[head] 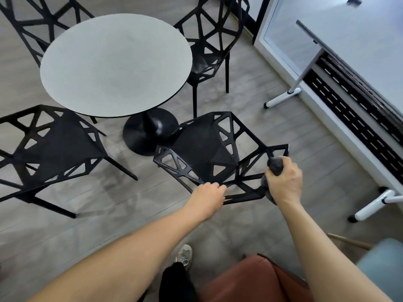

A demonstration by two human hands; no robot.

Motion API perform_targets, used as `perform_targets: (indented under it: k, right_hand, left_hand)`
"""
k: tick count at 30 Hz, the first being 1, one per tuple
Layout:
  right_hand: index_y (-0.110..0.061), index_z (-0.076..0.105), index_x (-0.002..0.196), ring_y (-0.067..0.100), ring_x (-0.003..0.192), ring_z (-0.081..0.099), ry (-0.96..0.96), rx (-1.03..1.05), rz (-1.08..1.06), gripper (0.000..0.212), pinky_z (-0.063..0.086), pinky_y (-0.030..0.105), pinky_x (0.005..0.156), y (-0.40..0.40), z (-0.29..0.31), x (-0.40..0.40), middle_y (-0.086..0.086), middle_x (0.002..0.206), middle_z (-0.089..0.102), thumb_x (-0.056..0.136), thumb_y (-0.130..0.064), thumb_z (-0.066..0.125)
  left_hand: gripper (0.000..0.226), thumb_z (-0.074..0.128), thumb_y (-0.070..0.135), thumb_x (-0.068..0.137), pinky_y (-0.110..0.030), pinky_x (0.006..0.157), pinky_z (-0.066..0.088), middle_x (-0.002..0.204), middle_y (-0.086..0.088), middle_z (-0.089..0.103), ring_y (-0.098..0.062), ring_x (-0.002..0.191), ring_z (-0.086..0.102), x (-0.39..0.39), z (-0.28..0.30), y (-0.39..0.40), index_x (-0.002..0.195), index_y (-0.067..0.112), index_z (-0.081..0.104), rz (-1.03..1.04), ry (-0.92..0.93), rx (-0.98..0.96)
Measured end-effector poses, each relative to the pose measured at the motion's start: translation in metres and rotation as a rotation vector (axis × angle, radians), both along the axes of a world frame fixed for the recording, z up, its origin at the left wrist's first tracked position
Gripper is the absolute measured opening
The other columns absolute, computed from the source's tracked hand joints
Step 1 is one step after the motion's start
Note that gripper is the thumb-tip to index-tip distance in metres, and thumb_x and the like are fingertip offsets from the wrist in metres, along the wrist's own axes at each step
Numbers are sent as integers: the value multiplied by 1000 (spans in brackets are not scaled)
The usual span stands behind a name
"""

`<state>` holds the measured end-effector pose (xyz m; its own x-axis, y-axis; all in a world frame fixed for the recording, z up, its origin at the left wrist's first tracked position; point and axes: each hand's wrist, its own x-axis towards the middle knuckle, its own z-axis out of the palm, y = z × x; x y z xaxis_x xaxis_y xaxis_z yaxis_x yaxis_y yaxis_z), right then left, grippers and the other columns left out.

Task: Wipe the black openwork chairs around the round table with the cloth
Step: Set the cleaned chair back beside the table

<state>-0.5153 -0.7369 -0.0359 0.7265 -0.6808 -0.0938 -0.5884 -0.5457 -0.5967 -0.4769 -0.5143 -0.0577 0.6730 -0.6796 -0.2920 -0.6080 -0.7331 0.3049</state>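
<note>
While the left hand (209, 196) grips the top rail of the nearest black openwork plastic chair (205, 153), the right hand (283, 179) clutches the dark grey cloth (275, 164) against its 3 o'clock corner; three chairs at 9, 11 and 1 o'clock probably remain.

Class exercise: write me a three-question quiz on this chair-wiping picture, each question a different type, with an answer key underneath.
1. True or false: the cloth lies on the round table.
2. Which hand grips the cloth? A) left hand B) right hand
3. Fill in: the left hand holds the near chair by its ____.

Key: 1 false; 2 B; 3 backrest.
</note>
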Motion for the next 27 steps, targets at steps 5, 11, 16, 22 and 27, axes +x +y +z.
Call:
perform_targets:
  k: [5,11,16,22,27]
  right_hand:
    - [-23,59,110,27,105,52,-181,81,64,30,44,38,94,74,29,15,2,105,60,86,-32,74]
    - [-30,55,108,22,106,59,-296,445,25,42,49,40,96,182,68,51,0,108,62,80,-60,65]
    - [-27,65,113,27,106,68,-231,1038,-89,33,56,45,95,271,107,84,7,110,72,82,-41,68]
    - [-27,68,119,21,108,64,-235,996,97,37,56,31,87,347,136,107,3,113,70,93,-10,49]
    - [-25,66,106,17,104,68,-166,785,376,24,56,25,83,389,139,131,-1,103,74,86,-12,72]
  left_hand:
    - [33,48,36,102,-40,95,49,119,-1,68,-24,111,60,15,48,50,129,22,60,283,198,-315]
    - [29,66,44,92,-32,96,52,104,15,71,-2,99,65,31,99,114,119,32,65,482,494,-579]
    - [26,75,35,88,-23,75,53,91,5,71,-9,83,66,55,135,189,110,25,65,627,395,-719]
    - [14,65,18,97,-11,59,47,97,-2,68,-9,80,63,93,160,284,109,15,58,728,389,-808]
    - [16,62,13,98,-27,80,59,105,-4,67,-14,95,67,125,165,354,111,15,56,810,439,-896]
